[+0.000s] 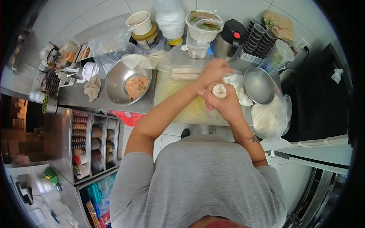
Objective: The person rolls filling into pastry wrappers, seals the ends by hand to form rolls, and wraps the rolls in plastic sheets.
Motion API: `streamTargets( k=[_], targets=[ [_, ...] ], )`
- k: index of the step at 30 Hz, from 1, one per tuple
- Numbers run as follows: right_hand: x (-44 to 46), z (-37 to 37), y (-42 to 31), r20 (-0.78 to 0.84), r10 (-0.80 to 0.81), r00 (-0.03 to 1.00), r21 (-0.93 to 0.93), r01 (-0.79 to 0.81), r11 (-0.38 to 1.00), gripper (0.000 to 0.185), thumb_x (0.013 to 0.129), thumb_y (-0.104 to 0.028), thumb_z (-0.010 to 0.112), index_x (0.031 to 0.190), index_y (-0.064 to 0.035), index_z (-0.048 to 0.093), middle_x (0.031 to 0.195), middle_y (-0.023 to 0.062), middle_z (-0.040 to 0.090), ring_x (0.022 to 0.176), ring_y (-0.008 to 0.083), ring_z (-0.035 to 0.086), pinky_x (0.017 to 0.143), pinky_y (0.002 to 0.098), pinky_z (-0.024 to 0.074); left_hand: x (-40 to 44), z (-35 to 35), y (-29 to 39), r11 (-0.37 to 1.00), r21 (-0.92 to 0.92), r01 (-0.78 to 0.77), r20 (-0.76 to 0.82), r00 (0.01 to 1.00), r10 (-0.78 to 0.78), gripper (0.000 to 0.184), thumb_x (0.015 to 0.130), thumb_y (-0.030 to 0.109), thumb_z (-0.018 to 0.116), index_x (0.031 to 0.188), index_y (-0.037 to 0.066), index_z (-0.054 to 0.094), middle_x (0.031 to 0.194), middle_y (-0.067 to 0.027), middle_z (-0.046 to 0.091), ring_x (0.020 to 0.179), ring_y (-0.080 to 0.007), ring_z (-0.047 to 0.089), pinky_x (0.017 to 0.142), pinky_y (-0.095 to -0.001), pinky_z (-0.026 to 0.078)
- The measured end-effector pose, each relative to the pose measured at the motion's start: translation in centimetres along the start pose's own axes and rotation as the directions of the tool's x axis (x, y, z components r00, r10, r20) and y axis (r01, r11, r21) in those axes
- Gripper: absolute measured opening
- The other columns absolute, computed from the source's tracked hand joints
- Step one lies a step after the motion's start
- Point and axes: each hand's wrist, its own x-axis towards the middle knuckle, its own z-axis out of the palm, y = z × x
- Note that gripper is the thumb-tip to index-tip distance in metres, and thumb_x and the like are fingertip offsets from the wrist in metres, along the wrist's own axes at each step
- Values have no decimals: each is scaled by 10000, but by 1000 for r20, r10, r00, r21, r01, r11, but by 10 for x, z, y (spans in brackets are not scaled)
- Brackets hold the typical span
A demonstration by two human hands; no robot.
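My right hand [227,102] is closed around a small piece of white dough [219,91], its rounded, hollowed top showing above the fingers. Just above it, over the board, my left hand [215,72] is smeared by motion, so its fingers are unclear. Two pale dough logs [186,73] lie on the yellowish cutting board [190,108], behind my left forearm. A white crumpled mass [238,89], perhaps cloth or dough, sits right of my hands. To the left, a steel bowl [111,85] holds pinkish minced filling [137,87].
A round metal pan [259,85] stands at the right, above a plastic bag with white dough [267,117]. Along the wall are a black-topped jug [228,40], a tub of greens [204,34] and stacked dark cups [255,38]. A crumpled cloth [92,88] lies left.
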Motion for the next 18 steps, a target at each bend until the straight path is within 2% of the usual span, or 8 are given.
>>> streamTargets(
  k=[3,6,9,12,14,15,16,18],
  targets=[
    [-3,-8,1,-15,-34,999,-29,33,999,266,871,-171,699,655,-53,599,533,-32,529,457,48,484,426,217,357,35,56,29,954,220,-206,311,941,132,289,735,127,637,1006,154,734,1062,-80,563,1103,-299,491,947,-482,361],
    [-7,-14,-3,-30,-27,999,-47,25,999,250,871,-169,695,671,-44,614,533,-31,528,460,46,480,425,221,351,58,76,48,864,318,-391,606,785,132,268,764,128,612,995,144,746,1119,-75,556,1159,-302,458,976,-492,341],
    [-13,-18,-10,-76,1,997,-41,-4,999,227,864,-156,694,688,-30,628,533,-24,529,466,48,481,431,222,353,67,92,49,865,319,-387,714,698,48,249,756,100,616,962,133,753,1208,-76,539,1182,-312,452,1008,-482,332],
    [-11,-28,0,-139,-17,990,-7,16,1000,210,856,-139,689,692,-22,630,529,-15,529,467,56,485,438,226,356,66,101,46,916,294,-274,628,777,31,229,760,68,605,934,115,746,1240,-87,543,1220,-324,432,1042,-479,305],
    [-8,-33,5,-177,-21,984,13,24,1000,209,853,-128,682,681,-25,621,526,-8,528,464,64,484,442,232,360,76,99,44,975,224,-10,554,824,-119,215,756,32,582,898,92,732,1228,-86,567,1190,-291,466,1024,-458,335],
    [-7,-35,6,-184,-1,983,46,10,999,219,852,-138,682,673,-31,614,523,-3,527,460,70,481,445,235,360,80,95,43,976,177,125,522,829,-201,210,754,14,571,880,80,725,1222,-86,579,1175,-274,483,1015,-448,350],
    [-6,-36,7,-190,20,982,78,-5,997,229,851,-147,682,665,-38,607,520,1,525,456,77,478,447,239,361,84,95,28,941,-136,311,462,860,-217,224,750,4,555,891,75,715,1193,-78,596,1140,-246,502,985,-422,374],
    [1,-39,10,-208,58,976,103,-38,994,241,842,-149,692,651,-54,580,517,5,510,448,87,469,443,247,362,85,83,-10,529,-698,483,368,875,-313,253,742,-15,524,911,65,693,1134,-61,629,1071,-189,540,924,-370,420]
  ],
)
